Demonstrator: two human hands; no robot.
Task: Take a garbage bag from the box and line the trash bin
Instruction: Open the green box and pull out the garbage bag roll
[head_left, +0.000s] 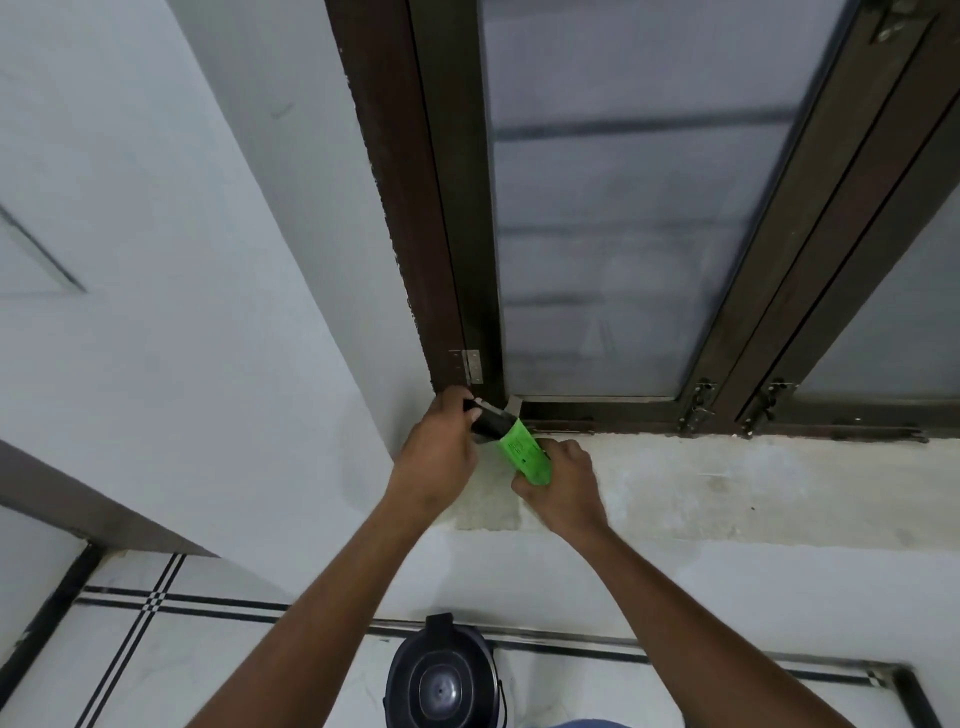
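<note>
A green box (524, 451) of garbage bags is held up in front of the window sill. My right hand (563, 486) grips its lower end. My left hand (439, 449) pinches a black roll of garbage bags (491, 422) that sticks out of the box's upper end. Far below, on the floor between my forearms, stands the dark trash bin (441, 680) with its lid on.
A window with a dark brown frame (457, 234) and frosted panes fills the upper middle and right. The grey concrete sill (727, 483) runs below it. A white wall (182, 312) is on the left. The floor has white tiles (208, 665) with black lines.
</note>
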